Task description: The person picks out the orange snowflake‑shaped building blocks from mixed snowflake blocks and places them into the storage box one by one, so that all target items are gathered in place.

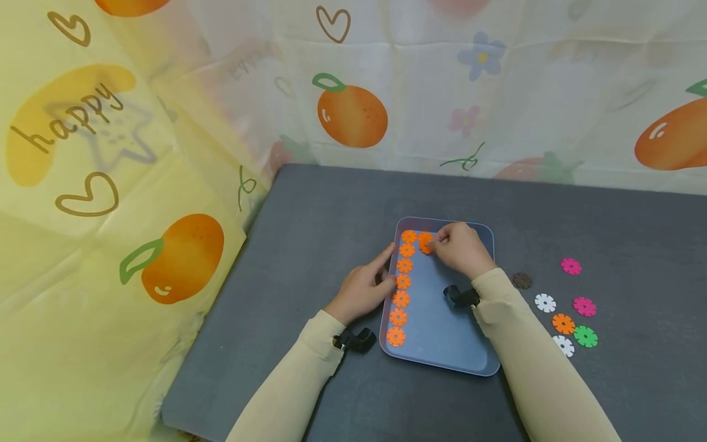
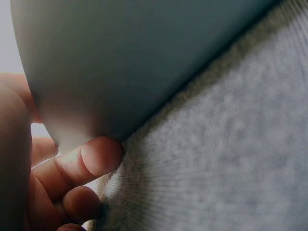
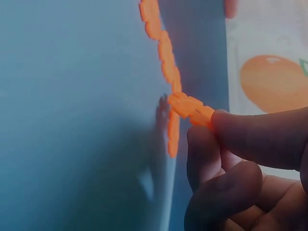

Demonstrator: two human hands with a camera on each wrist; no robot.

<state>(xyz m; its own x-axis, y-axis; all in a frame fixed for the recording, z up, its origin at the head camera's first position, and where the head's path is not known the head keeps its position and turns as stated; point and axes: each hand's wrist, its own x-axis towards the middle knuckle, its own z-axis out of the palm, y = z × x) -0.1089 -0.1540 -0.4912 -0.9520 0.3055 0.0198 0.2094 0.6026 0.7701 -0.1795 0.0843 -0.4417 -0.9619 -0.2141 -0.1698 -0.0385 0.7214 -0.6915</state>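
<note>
A blue tray (image 1: 442,344) lies on the grey table. Several orange snowflake discs (image 1: 401,282) run in a column along its left side. My right hand (image 1: 461,248) pinches an orange disc (image 1: 426,244) at the tray's far end, beside the top disc of the column. The right wrist view shows that disc (image 3: 191,109) held tilted between thumb and fingers just above the tray (image 3: 72,120). My left hand (image 1: 364,288) rests against the tray's left rim with its fingers stretched along it. In the left wrist view its fingers (image 2: 91,161) touch the tray's edge (image 2: 96,96).
Loose discs lie on the table to the right of the tray: brown (image 1: 521,280), pink (image 1: 571,266), pink (image 1: 583,306), white (image 1: 545,302), orange (image 1: 563,323), green (image 1: 585,336) and white (image 1: 563,345). A printed cloth with oranges (image 1: 351,115) hangs behind and at the left.
</note>
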